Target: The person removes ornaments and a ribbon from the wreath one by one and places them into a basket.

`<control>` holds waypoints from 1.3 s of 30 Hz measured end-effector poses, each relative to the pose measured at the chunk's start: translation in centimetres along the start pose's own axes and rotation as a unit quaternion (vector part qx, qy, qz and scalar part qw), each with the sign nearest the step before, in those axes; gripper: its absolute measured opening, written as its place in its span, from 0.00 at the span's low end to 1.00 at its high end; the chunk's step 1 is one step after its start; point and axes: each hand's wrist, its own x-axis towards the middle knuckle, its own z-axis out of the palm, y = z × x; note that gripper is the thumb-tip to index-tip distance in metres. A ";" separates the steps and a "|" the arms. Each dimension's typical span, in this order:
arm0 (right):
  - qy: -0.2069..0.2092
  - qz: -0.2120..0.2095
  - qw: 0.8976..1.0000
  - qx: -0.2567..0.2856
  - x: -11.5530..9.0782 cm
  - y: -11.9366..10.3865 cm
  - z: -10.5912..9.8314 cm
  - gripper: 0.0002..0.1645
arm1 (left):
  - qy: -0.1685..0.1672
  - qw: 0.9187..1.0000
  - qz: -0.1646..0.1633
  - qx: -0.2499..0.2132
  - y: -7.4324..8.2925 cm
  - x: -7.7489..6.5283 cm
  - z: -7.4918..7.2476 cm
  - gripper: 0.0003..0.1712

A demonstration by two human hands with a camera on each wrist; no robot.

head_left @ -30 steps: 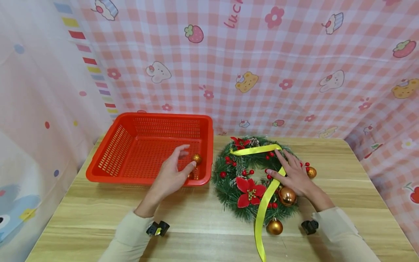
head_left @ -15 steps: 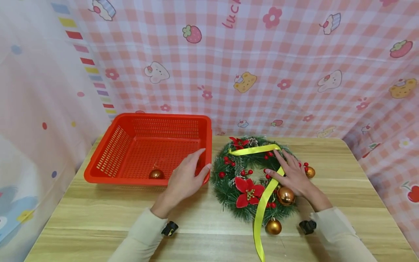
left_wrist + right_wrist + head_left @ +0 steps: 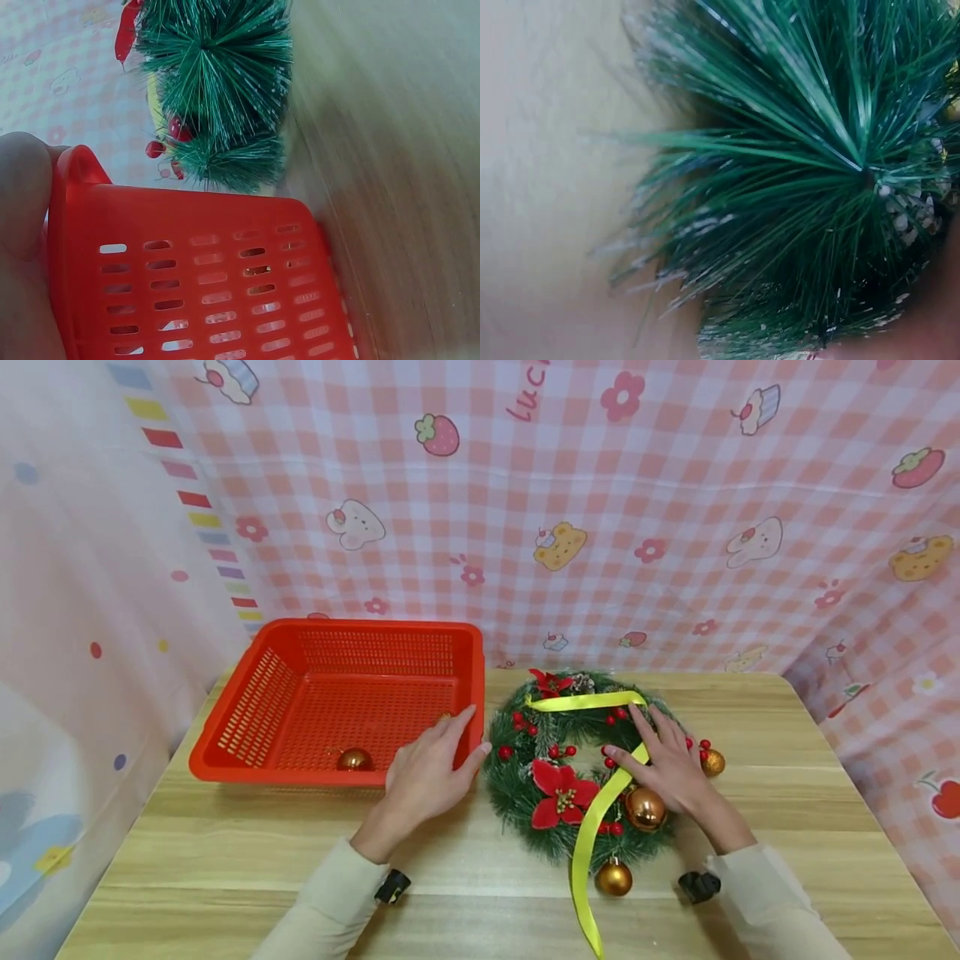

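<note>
A red slotted plastic basket (image 3: 191, 760) stands on the left of the table. My left hand (image 3: 423, 772) lies over its near right corner, thumb outside and fingers along the inside, gripping the rim; the left wrist view shows the hand (image 3: 22, 217) at the rim's edge. A copper ball ornament (image 3: 355, 760) lies in the basket, and another gold one is mostly hidden behind the fingers. My right hand (image 3: 667, 768) rests on the right side of a green Christmas wreath (image 3: 517, 810), fingers spread straight and thumb across a yellow ribbon (image 3: 592, 827).
A red poinsettia (image 3: 562, 793) and a shiny copper ball (image 3: 645, 810) sit on the wreath. A gold ball (image 3: 615, 878) lies at its near edge, a glittery one (image 3: 712, 763) at its right. A patterned curtain (image 3: 420, 568) closes off the back of the table.
My left hand has left the basket's inside, moving right onto its corner, and a copper ball now shows at the near side. Under my right hand the wreath has turned slightly clockwise.
</note>
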 end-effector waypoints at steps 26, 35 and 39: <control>0.029 0.102 0.994 -0.009 -1.9 -3.9 1.4 0.58 | 0.014 0.998 0.038 0.046 -0.6 -0.3 0.4 0.35; 0.065 -0.009 0.997 -0.027 -0.3 -2.3 -0.7 0.53 | 0.016 0.997 0.048 0.050 -0.3 -0.2 0.3 0.35; 0.044 -0.059 0.996 -0.049 1.3 -1.3 -1.2 0.51 | 0.018 0.997 0.048 0.051 -0.2 -0.2 0.4 0.35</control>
